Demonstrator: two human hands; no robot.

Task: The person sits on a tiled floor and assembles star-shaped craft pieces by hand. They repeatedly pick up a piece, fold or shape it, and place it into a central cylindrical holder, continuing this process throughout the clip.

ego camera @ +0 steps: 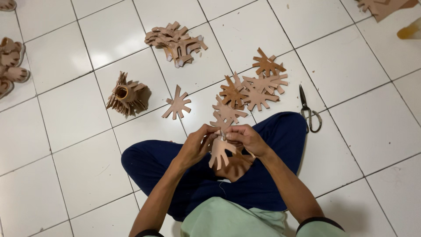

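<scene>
I sit cross-legged on a white tiled floor (79, 145). My left hand (196, 145) and my right hand (245, 138) meet above my lap, both pinching the top of a tan leather cutout with finger-like strips (219, 153) that hangs down between them. Another brown leather piece (237, 169) rests on my lap just below it. A spread of several flat star-shaped leather cutouts (245, 94) lies on the floor just beyond my knees, and a single one (177, 104) lies apart to their left.
Black-handled scissors (309, 109) lie right of my knee. A rolled bundle of cutouts (127, 94) stands at left, and a stacked pile (175, 41) sits farther back. More leather pieces lie at the left edge (11, 63) and top right corner (381, 6).
</scene>
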